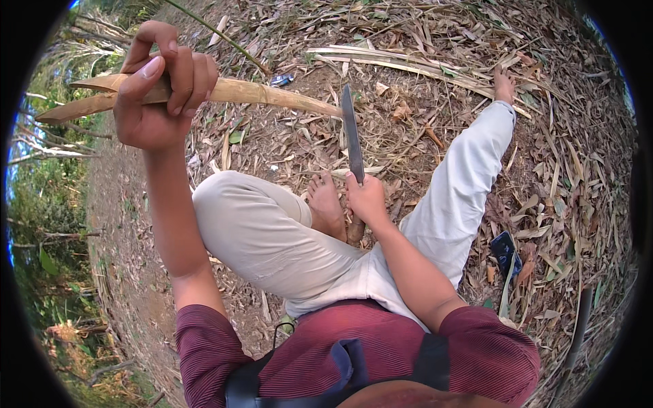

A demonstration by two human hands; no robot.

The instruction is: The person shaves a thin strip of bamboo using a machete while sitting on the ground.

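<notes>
Nearest the camera lay the maroon, finely striped cloth shirt (292,357). Beyond it, the hands were apart: the left hand (163,95), raised, curled tightly around a long, pale tan, wood-like strip (265,95) forked at its left end, while the right hand (367,198) was closed on the handle of a long, straight, dark metal knife (352,139). The strip ran across above the bent left knee, its thin right end appearing to meet the blade. A sudden slip there could have swung the edge toward the bare left foot (326,207), close below. The fork might have split farther toward the left fingers under a hard pull, and a loosened grip could have let the strip twist.
</notes>
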